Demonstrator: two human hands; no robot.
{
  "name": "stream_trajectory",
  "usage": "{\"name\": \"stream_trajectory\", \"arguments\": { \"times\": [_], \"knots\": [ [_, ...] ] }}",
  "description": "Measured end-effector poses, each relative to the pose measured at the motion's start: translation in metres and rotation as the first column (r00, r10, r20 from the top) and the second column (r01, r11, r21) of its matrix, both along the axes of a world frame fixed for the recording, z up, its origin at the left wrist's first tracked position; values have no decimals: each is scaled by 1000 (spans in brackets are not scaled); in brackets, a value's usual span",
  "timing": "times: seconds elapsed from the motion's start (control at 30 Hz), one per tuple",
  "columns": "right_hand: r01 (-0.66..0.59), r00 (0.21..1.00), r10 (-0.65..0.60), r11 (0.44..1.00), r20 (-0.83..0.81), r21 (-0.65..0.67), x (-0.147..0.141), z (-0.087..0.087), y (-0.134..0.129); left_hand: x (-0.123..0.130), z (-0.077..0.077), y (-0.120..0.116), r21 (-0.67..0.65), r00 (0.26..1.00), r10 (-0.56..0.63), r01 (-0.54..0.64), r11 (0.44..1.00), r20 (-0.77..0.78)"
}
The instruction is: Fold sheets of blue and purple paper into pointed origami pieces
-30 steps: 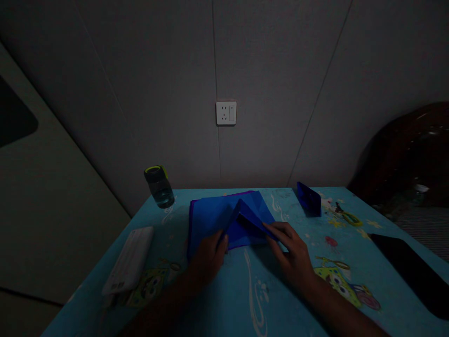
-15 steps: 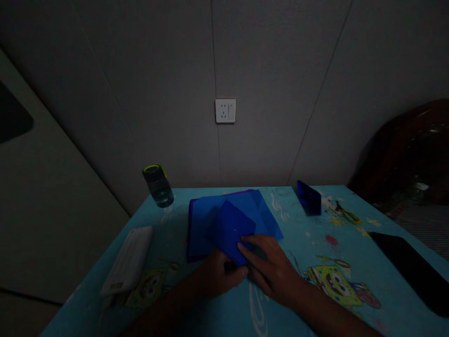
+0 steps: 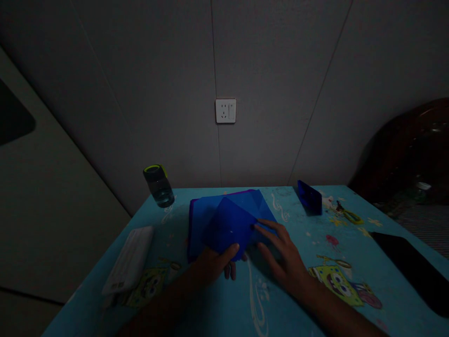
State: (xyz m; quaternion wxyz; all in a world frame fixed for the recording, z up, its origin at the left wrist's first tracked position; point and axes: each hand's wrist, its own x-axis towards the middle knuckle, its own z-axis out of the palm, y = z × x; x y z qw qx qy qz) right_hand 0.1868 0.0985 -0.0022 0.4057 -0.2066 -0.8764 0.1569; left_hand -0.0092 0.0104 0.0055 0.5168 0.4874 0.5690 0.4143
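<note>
A dark blue folded sheet (image 3: 229,227) is held up over the front of a lighter blue sheet (image 3: 203,210), which lies on a purple-edged one. My left hand (image 3: 217,262) grips its lower corner, thumb on top and fingers underneath. My right hand (image 3: 282,255) is at the right corner, its fingers apart and the fingertips at or very near the edge; whether they touch it is unclear.
On the patterned tablecloth (image 3: 203,309) are a bottle (image 3: 159,186) at the back left, a white packet (image 3: 129,260) at left, a folded blue piece (image 3: 310,198), yellow-handled pliers (image 3: 351,216) and a black flat object (image 3: 409,269) at right.
My right hand has let go of the lower edge and moved right with its fingers spread. My left thumb has come onto the top of the folded sheet, which has turned slightly.
</note>
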Motion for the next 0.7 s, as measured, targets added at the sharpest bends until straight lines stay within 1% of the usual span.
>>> {"name": "stream_trajectory", "arguments": {
  "times": [0.03,0.1,0.13,0.17,0.2,0.27,0.33,0.37,0.43,0.47,0.5,0.53,0.63,0.7],
  "knots": [
    [32,999,-35,997,-29,-74,1,-1,3,0,0,-2,-9,999,-54,54,998,-4],
    [25,998,-38,972,-51,-233,1,-4,6,0,-1,-7,-30,991,-127,126,992,-28],
    [2,998,-19,950,-53,-311,1,-4,7,0,-3,-9,-44,991,-131,129,991,-39],
    [-21,998,-1,922,-56,-387,0,-5,7,1,-4,-10,-59,993,-108,105,993,-50],
    [-36,998,6,889,-67,-456,-1,-4,6,2,-6,-10,-72,996,-59,55,996,-62],
    [-59,994,-4,816,-107,-575,-4,-3,4,3,-7,-7,-78,994,53,-60,995,-99],
    [-112,985,-9,721,-171,-683,-7,0,1,2,-7,-3,-24,986,127,-131,991,-104],
    [-153,978,-5,664,-208,-732,-9,1,0,1,-6,-1,15,985,144,-144,990,-90],
    [-227,963,6,555,-269,-801,-11,4,-1,0,-7,2,75,988,140,-135,988,-60],
    [-244,960,10,518,-279,-820,-12,5,-1,-1,-7,3,89,990,126,-121,989,-56],
    [-247,960,10,498,-279,-832,-12,6,-1,-2,-8,2,90,993,101,-95,991,-63],
    [-242,962,6,490,-274,-837,-11,6,-1,-2,-8,2,85,995,67,-61,994,-72],
    [-231,961,-21,488,-276,-842,-9,6,2,-1,-8,-1,38,997,-47,49,998,-66],
    [-245,953,-42,472,-300,-847,-8,6,3,1,-6,-2,6,995,-96,97,995,-37]
  ]
}}
